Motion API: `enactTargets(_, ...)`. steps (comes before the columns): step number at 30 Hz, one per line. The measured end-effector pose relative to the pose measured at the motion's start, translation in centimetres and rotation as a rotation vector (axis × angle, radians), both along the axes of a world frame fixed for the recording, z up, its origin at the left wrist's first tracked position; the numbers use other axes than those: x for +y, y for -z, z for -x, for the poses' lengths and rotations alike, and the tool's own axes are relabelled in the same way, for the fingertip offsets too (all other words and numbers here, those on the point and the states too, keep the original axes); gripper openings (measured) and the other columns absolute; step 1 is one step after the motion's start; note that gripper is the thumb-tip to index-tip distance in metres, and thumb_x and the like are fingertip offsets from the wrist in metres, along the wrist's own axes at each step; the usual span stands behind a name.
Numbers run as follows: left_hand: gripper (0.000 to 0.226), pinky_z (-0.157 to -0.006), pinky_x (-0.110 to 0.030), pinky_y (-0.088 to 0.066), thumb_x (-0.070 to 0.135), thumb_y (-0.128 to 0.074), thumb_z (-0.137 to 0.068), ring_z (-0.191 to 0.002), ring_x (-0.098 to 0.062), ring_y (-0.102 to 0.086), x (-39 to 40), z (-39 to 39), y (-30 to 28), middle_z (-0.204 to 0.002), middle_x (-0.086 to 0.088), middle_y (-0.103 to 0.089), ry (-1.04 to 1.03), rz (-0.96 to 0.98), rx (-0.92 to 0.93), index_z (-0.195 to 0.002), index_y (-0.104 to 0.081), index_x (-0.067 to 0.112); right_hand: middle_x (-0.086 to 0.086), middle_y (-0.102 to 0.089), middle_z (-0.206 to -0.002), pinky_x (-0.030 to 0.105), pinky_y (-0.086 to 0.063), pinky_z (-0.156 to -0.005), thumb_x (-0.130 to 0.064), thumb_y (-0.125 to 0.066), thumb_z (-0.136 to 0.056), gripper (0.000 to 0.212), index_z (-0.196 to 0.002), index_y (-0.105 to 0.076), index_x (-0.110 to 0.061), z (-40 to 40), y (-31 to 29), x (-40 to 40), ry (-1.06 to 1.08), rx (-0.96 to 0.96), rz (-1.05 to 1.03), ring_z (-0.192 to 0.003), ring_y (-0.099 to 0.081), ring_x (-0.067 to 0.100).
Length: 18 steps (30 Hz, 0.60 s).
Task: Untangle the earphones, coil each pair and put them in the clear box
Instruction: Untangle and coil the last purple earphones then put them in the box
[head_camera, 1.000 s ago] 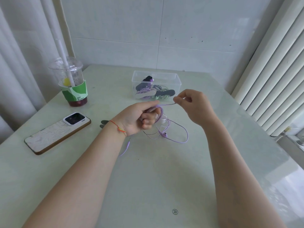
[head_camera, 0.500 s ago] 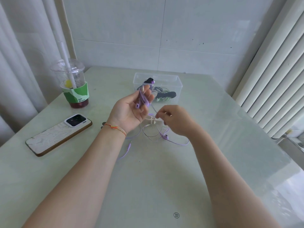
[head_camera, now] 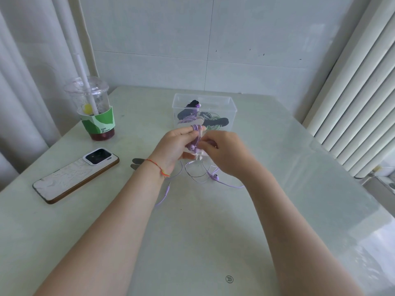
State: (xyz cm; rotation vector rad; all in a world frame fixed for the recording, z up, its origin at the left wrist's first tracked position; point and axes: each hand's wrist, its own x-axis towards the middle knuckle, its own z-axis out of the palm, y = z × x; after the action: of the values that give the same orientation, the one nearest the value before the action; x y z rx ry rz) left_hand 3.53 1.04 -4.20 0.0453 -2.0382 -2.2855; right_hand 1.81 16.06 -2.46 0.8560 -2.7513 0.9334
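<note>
A purple earphone cable [head_camera: 215, 177] is partly wound round the fingers of my left hand [head_camera: 173, 146], held up above the table. My right hand [head_camera: 224, 152] pinches the cable right beside those fingers. Loose loops, one earbud and the plug [head_camera: 167, 190] trail down onto the table beneath both hands. Just behind my hands stands the clear box [head_camera: 232, 103], holding coiled purple, green and black earphones.
An iced drink cup with a straw [head_camera: 95, 110] stands at the back left. A phone [head_camera: 77, 174] lies face down to the left, and small grey pieces [head_camera: 136, 163] lie by my left wrist. Vertical blinds [head_camera: 359, 103] line the right side.
My right hand has risen from the table up to my left fingers, bringing cable round them. Both hands have drifted slightly toward the box.
</note>
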Motion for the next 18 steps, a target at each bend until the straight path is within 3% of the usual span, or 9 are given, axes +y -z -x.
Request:
enactTargets(3, 0.02, -0.048, -0.022, -0.047, 0.015, -0.053, -0.098, -0.059, -0.016, -0.05, 0.2, -0.1, -0.1, -0.069, -0.007, -0.061, 0.097, 0.097, -0.057, -0.087, -0.07, 0.014, -0.006, -0.06, -0.077, 0.026, -0.036, -0.06, -0.025, -0.059, -0.093, 0.013, -0.089, -0.065, -0.014, 0.4, -0.1, 0.4, 0.038, 0.068, 0.049, -0.065, -0.045, 0.006)
enactTargets(7, 0.019, -0.049, -0.022, -0.049, 0.013, -0.051, -0.099, -0.048, -0.012, -0.05, 0.3, -0.1, 0.0, -0.068, -0.007, -0.065, 0.084, 0.068, -0.068, -0.094, -0.069, 0.01, -0.005, -0.067, -0.079, 0.021, -0.038, -0.058, -0.022, -0.063, -0.091, 0.007, -0.086, -0.063, -0.017, 0.5, 0.1, 0.6, -0.012, 0.02, 0.1, -0.06, -0.048, 0.002)
enactTargets(13, 0.023, -0.049, -0.025, -0.048, 0.019, -0.05, -0.099, -0.058, -0.018, -0.052, 0.1, -0.2, -0.2, -0.069, -0.006, -0.06, 0.15, 0.109, -0.099, -0.082, -0.064, 0.011, -0.004, -0.06, -0.083, 0.013, -0.037, -0.063, -0.019, -0.069, -0.086, 0.005, -0.084, -0.065, -0.017, 1.2, 0.3, 0.7, 0.038, 0.119, 0.213, -0.068, -0.049, -0.001)
enactTargets(18, 0.039, -0.044, -0.021, -0.026, 0.031, -0.042, -0.101, -0.053, -0.015, -0.044, 0.3, -0.3, -0.5, -0.058, 0.003, -0.042, 0.278, 0.027, -0.178, -0.07, -0.063, 0.019, -0.004, -0.064, -0.091, 0.028, -0.052, -0.076, -0.012, -0.067, -0.087, 0.006, -0.085, -0.063, -0.015, 1.2, 0.3, 0.7, 0.007, -0.039, 0.355, -0.077, -0.062, 0.011)
